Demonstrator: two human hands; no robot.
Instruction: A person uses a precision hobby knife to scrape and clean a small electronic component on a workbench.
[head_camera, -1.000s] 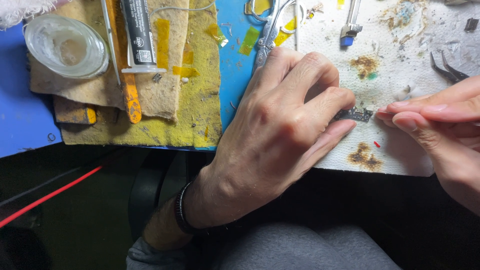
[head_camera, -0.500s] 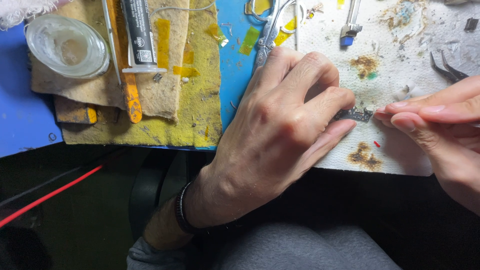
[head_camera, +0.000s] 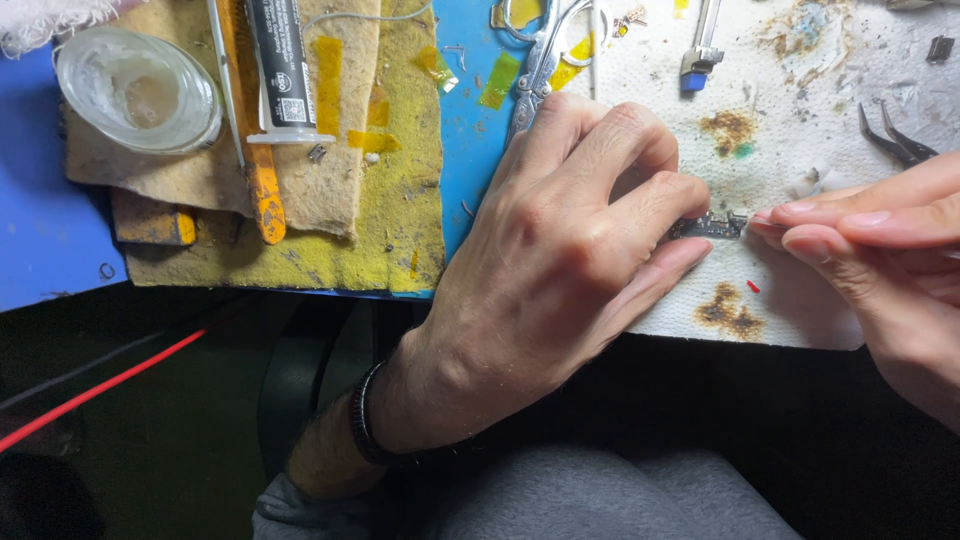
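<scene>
Nearest to the camera is the grey cloth of the person's lap, and above it the left wrist with a dark bracelet. At the left, a red wire runs across the dark space under the table edge.

The left hand lies with its back up, over the border between the blue mat and the stained white paper towel. Its fingers are bent and closed on a small dark component, which shows just beyond the fingertips, a little above the paper towel. The right hand comes from the right side. Its thumb and fingers are pressed together into a pinch, and their tips touch the other end of the same component. So the small piece sits between the two hands, held from both ends. A brown stain and a tiny red bit lie on the towel just below it.

Further away, on the left, a yellow worn cloth carries a black syringe and a tool with orange handle. A small glass dish stands at the far left. Silver scissors lie behind the left hand, a small metal piece with a blue end is further right, and dark tweezers lie near the right edge.
</scene>
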